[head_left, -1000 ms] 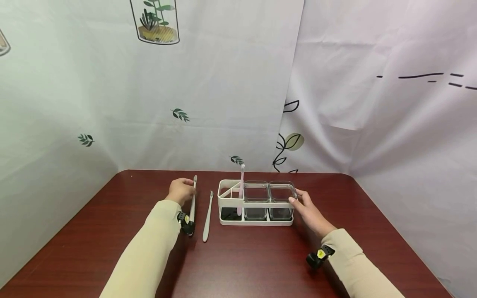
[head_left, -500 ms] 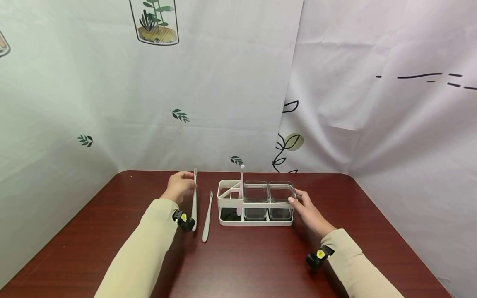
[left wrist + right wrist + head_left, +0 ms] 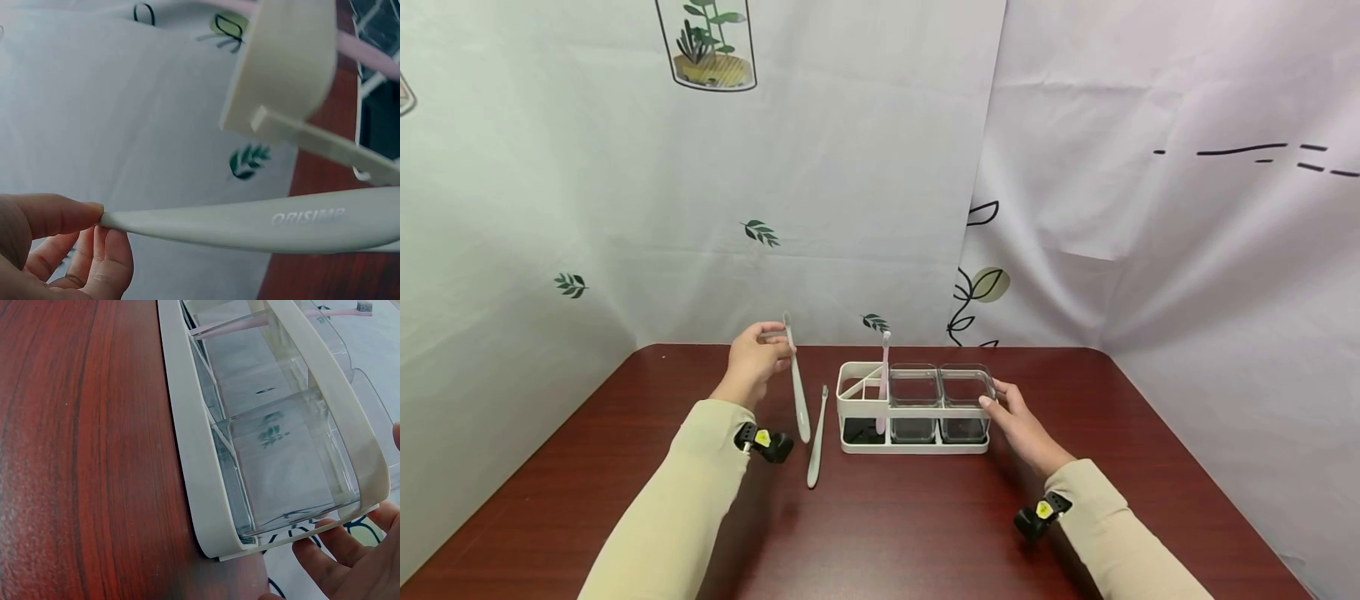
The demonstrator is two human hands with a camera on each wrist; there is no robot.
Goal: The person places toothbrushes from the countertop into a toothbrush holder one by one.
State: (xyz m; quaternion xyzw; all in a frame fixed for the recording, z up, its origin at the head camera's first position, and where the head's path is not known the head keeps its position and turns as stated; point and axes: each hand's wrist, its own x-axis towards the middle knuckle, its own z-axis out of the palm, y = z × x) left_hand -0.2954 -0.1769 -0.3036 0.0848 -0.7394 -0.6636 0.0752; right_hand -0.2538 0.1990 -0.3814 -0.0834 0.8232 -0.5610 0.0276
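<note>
My left hand [image 3: 752, 362] pinches a pale toothbrush [image 3: 800, 392] with thumb and fingers, left of the white toothbrush holder [image 3: 917, 449]. The brush head points up and away, its thicker handle end down toward me. In the left wrist view the handle [image 3: 250, 225] carries lettering. A second pale toothbrush [image 3: 817, 442] lies on the table close by. Inside the holder's left section leans a pink toothbrush [image 3: 883, 367]. Two clear cups [image 3: 913, 387] fill the sections beside it. My right hand [image 3: 1021, 425] grips the holder's right end, thumb at the upper rim, fingers behind.
The holder stands on a dark red wooden table [image 3: 880, 533] toward its far side. Behind and at both sides hangs a pale printed cloth [image 3: 865, 167]. Small wrist cameras [image 3: 763, 442] are strapped over both sleeves.
My left hand has risen and moved slightly left, lifting the toothbrush off the table. The brush has tilted, its head swinging left. My right hand has stayed at the holder.
</note>
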